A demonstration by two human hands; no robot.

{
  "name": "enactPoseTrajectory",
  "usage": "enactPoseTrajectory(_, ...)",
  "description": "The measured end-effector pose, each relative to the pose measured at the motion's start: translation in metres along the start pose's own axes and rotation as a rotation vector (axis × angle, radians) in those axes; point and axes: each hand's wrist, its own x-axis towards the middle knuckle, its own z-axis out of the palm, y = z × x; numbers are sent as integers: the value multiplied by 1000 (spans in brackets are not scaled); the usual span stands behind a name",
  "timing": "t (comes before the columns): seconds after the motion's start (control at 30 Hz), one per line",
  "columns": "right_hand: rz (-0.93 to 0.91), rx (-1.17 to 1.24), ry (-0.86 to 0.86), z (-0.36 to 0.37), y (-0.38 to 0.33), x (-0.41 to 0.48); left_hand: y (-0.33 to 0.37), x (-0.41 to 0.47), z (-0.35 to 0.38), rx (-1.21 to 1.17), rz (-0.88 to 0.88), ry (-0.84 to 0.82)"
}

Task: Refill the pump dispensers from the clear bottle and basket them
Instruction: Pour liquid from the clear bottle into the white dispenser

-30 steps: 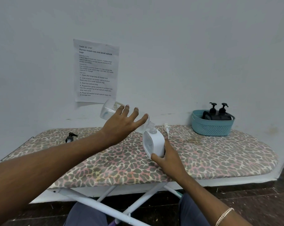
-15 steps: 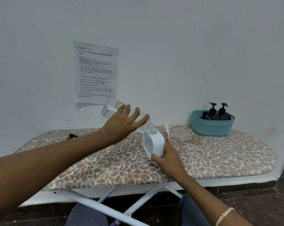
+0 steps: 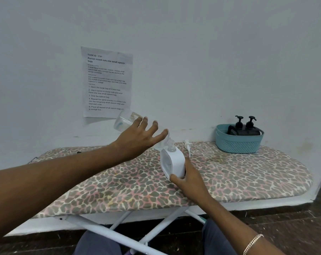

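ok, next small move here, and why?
Probably tip the clear bottle slightly steeper. The left hand holds it tilted, mouth at the open neck of the white dispenser; the right hand steadies it on the board, and the pump lies loose beside it, so filling looks unfinished.

The dispenser [image 3: 176, 162] stands mid-board [image 3: 238, 181], the right hand [image 3: 190, 181] gripping it from 6 o'clock; the bottle [image 3: 125, 120], held in the left hand [image 3: 137, 142], tilts over it from 10 o'clock, mouth at its neck. A pump [image 3: 188, 147] lies on the board just beside at 1 o'clock. The basket [image 3: 238, 143] sits at 2 o'clock by the wall [image 3: 192, 70], two dispensers [image 3: 245, 128] in it; a sheet [image 3: 107, 81] hangs on the wall at 11 o'clock.
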Motion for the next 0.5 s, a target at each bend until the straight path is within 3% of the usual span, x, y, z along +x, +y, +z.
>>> enactPoseTrajectory(0.5, 7, -4, -2, 1, 1, 1, -7, 9, -3, 99, 83, -12)
